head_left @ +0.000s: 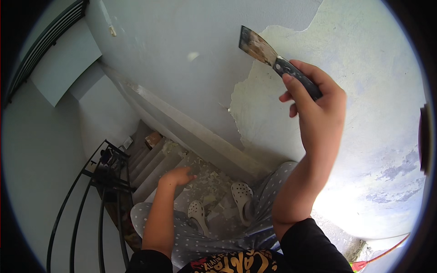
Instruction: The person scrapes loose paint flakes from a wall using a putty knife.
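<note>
My right hand grips the dark handle of a putty knife, its stained metal blade tilted up and to the left. The blade overlaps the torn edge of the grey wall paint in this view; whether it touches the wall I cannot tell. Right of that ragged edge, a paler wall surface lies exposed. Low over the stairs hangs my left hand, holding nothing I can see, its fingers partly bent and pointing right. Beneath it, paint flakes litter the steps.
Concrete stairs descend to the left, with a cardboard box further down. A dark metal railing runs along the left side. Light-coloured clogs are on my feet. At lower right lies an orange cord.
</note>
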`<state>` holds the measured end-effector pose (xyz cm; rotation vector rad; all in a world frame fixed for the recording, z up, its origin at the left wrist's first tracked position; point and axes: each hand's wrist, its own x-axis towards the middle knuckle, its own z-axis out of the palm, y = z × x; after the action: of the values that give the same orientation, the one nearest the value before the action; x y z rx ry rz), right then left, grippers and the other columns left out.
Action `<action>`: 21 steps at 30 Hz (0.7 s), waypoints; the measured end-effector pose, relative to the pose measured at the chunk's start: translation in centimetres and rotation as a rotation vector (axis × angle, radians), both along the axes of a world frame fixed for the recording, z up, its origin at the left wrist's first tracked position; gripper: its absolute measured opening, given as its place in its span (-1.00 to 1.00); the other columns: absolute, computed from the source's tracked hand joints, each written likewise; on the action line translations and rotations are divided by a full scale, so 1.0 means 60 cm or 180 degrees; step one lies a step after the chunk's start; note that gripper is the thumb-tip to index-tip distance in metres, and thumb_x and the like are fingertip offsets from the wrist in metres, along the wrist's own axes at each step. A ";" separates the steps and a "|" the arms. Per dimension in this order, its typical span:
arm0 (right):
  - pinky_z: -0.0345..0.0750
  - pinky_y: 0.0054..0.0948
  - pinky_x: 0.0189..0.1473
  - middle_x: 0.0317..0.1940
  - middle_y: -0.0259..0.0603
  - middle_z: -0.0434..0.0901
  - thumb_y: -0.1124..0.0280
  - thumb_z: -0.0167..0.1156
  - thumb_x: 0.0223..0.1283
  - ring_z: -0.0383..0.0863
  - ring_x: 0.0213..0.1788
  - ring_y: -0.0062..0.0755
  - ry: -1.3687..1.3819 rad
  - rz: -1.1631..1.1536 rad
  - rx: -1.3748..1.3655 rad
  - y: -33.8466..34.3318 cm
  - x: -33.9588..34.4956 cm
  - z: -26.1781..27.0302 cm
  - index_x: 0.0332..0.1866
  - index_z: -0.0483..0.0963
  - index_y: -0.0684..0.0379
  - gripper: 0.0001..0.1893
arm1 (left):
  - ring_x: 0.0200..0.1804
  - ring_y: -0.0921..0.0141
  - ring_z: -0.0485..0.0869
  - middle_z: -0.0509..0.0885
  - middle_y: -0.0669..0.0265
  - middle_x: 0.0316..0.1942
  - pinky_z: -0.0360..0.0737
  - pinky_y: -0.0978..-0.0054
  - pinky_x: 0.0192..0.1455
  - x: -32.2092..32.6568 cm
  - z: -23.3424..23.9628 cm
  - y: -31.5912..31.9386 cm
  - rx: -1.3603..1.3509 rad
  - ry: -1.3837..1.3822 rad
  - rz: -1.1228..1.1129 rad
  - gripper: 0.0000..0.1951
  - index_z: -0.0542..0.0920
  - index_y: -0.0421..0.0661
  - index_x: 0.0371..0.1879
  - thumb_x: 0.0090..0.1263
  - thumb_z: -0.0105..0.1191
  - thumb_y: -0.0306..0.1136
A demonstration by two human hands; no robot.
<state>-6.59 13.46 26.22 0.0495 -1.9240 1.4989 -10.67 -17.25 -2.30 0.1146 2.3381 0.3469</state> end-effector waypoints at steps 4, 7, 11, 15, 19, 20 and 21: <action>0.41 -0.68 -0.52 -0.34 -0.17 0.70 0.51 0.30 0.17 0.67 -0.41 -0.55 0.0027 -0.0176 -0.0026 0.027 0.057 0.015 0.03 0.59 0.38 -0.68 | 0.43 0.08 0.36 0.37 0.00 0.40 0.32 0.20 0.44 0.007 0.003 -0.006 0.0055 0.0186 0.0006 -0.29 0.31 -0.14 0.42 0.45 -0.03 0.12; 0.43 -0.67 -0.48 -0.32 -0.17 0.71 0.50 0.29 0.18 0.68 -0.40 -0.55 -0.0191 -0.0243 0.0150 0.050 0.058 0.017 0.03 0.60 0.36 -0.68 | 0.43 0.09 0.35 0.36 0.01 0.41 0.32 0.20 0.44 0.000 0.005 0.003 0.0021 0.0129 0.0016 -0.30 0.31 -0.14 0.42 0.45 -0.03 0.12; 0.57 -0.59 -0.45 -0.40 -0.10 0.70 0.56 0.22 0.22 0.71 -0.41 -0.51 -0.0166 0.0114 0.0220 0.010 -0.012 -0.012 -0.04 0.60 0.41 -0.77 | 0.45 0.09 0.33 0.34 0.02 0.42 0.31 0.20 0.44 0.000 0.011 0.005 -0.0102 0.0010 0.0044 -0.29 0.30 -0.14 0.42 0.46 -0.05 0.13; 0.61 -0.58 -0.43 -0.30 -0.08 0.70 0.57 0.27 0.19 0.72 -0.39 -0.47 0.0329 0.0266 -0.0122 0.004 -0.006 -0.004 0.01 0.56 0.38 -0.72 | 0.44 0.10 0.33 0.33 0.04 0.43 0.31 0.20 0.44 0.004 0.017 0.007 0.0084 -0.0027 0.0071 -0.30 0.28 -0.13 0.43 0.47 -0.06 0.12; 0.31 -0.71 -0.54 -0.26 -0.15 0.69 0.54 0.31 0.22 0.69 -0.42 -0.54 0.1231 -0.0879 0.0379 0.049 0.021 0.007 -0.11 0.56 0.26 -0.83 | 0.32 0.03 0.48 0.49 -0.09 0.27 0.40 0.23 0.34 0.005 -0.024 -0.008 0.0119 0.0461 0.0086 -0.27 0.35 -0.15 0.39 0.41 0.03 0.16; 0.29 -0.72 -0.54 -0.27 -0.13 0.68 0.56 0.30 0.22 0.71 -0.40 -0.51 0.1360 -0.0655 0.0192 0.061 0.029 0.009 -0.12 0.55 0.28 -0.84 | 0.34 0.04 0.46 0.48 -0.07 0.30 0.39 0.22 0.35 0.000 -0.017 -0.008 0.0025 0.0381 0.0068 -0.28 0.35 -0.15 0.39 0.42 0.02 0.16; 0.27 -0.74 -0.55 -0.28 -0.10 0.68 0.57 0.29 0.23 0.73 -0.37 -0.48 0.1490 -0.0456 -0.0006 0.073 0.041 0.011 -0.13 0.54 0.30 -0.86 | 0.35 0.04 0.44 0.46 -0.05 0.32 0.38 0.22 0.37 -0.006 -0.009 -0.003 -0.0076 0.0312 0.0024 -0.28 0.34 -0.14 0.40 0.42 0.01 0.15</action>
<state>-4.13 17.83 26.89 0.2356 -1.5166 1.2603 -11.00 -17.46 -2.82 0.1135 2.4394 0.3236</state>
